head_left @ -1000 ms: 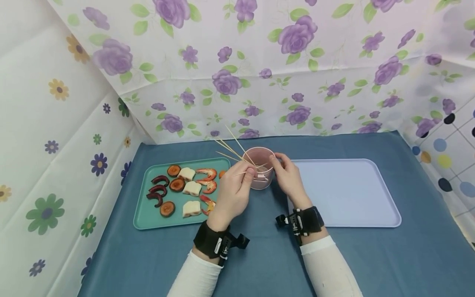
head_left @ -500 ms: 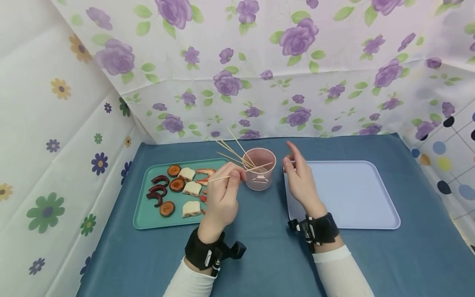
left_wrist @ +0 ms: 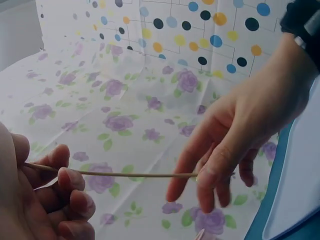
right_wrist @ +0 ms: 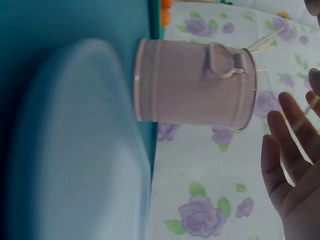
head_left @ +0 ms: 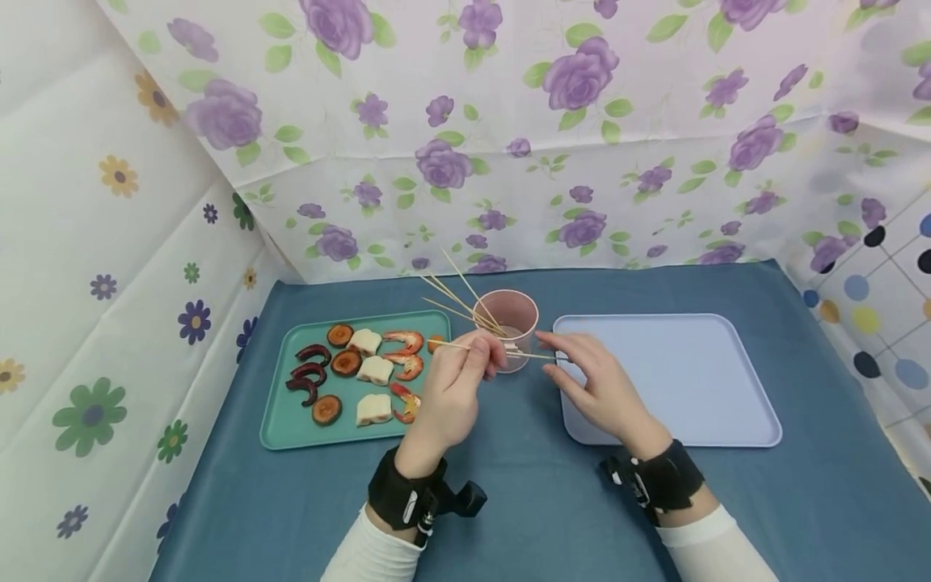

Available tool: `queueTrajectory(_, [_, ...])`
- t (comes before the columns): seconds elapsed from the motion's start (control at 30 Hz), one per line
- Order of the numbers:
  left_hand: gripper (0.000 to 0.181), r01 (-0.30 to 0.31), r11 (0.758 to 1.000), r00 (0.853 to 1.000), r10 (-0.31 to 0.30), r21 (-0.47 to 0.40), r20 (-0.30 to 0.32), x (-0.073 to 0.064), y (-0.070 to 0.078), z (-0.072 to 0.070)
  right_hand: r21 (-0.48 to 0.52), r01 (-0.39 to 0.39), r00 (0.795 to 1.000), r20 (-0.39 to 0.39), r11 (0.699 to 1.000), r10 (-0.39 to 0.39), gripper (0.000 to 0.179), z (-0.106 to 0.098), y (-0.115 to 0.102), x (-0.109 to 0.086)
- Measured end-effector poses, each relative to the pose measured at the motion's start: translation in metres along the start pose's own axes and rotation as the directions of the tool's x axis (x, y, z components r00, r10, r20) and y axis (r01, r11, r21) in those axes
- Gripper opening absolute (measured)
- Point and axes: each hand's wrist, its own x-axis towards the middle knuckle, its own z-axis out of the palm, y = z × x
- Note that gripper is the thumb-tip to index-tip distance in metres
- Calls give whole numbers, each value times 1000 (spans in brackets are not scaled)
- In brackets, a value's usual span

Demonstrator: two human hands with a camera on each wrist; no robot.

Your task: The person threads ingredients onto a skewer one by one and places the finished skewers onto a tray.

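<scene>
My left hand (head_left: 449,392) pinches a thin wooden skewer (left_wrist: 135,175) between thumb and fingers, holding it roughly level in front of the pink bucket (head_left: 522,305). The skewer's free end points right, toward my right hand (head_left: 604,392). That hand has thumb and fingers spread apart, with the skewer tip between them in the head view; in the left wrist view the tip reaches its thumb. Several more skewers (head_left: 449,291) lean out of the bucket's left side. The right wrist view shows the bucket's small handle (right_wrist: 227,60) and my right fingers (right_wrist: 285,140) extended.
On the left, a green tray (head_left: 285,432) bears shrimp (head_left: 404,343), white block pieces (head_left: 375,370), brown round slices (head_left: 346,362), dark red curved pieces (head_left: 309,370) and an orange piece (head_left: 435,343). A pale lavender tray (head_left: 676,380) lies on the right. Floral cloth hangs behind.
My right hand has left the bucket's rim, moved right, then come down to the skewer's end. My left hand has drawn the skewer out over the bucket and turned it level.
</scene>
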Motion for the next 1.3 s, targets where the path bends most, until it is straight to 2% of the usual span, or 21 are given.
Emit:
queueTrajectory(0.17, [46,68,997,996,-66,-47,60,1,0,3,12,-2,1000,3,1000,2,40,2,2,-12])
queueTrajectory(0.33, [45,116,991,989,-109,-63,102,0,2,7,29,0,999,-37,1000,1,32,6,4,-25])
queueTrajectory(0.63, [44,107,992,989,-99,-68,109,1,1,11,52,-8,999,-53,999,11,26,8,4,-32])
queueTrajectory(0.8, [28,100,989,991,-89,-106,104,1,1,9,104,-30,999,-31,994,33,26,10,4,-31])
queueTrajectory(0.93, [30,109,988,991,-99,-111,89,0,0,-1,212,-85,996,-8,974,89,30,7,2,-30])
queueTrajectory(1.0, [31,124,990,990,-119,-61,71,-2,-4,-12,270,-117,993,5,956,120,32,2,2,-31])
queueTrajectory(1.07, [28,153,988,987,-154,29,52,-4,-9,-26,317,-143,989,21,938,143,32,-4,4,-34])
queueTrajectory(1.13, [23,217,966,973,-226,140,48,-8,-15,-41,359,-156,987,35,920,154,33,-10,7,-38])
queueTrajectory(1.2, [18,283,920,948,-311,270,66,-12,-24,-56,402,-160,987,51,902,152,33,-15,11,-43])
queueTrajectory(1.23, [17,314,890,929,-360,332,86,-14,-29,-62,424,-158,987,60,892,147,33,-17,13,-45])
queueTrajectory(1.3, [17,371,825,872,-467,427,144,-19,-39,-72,466,-153,988,77,872,132,35,-19,15,-48])
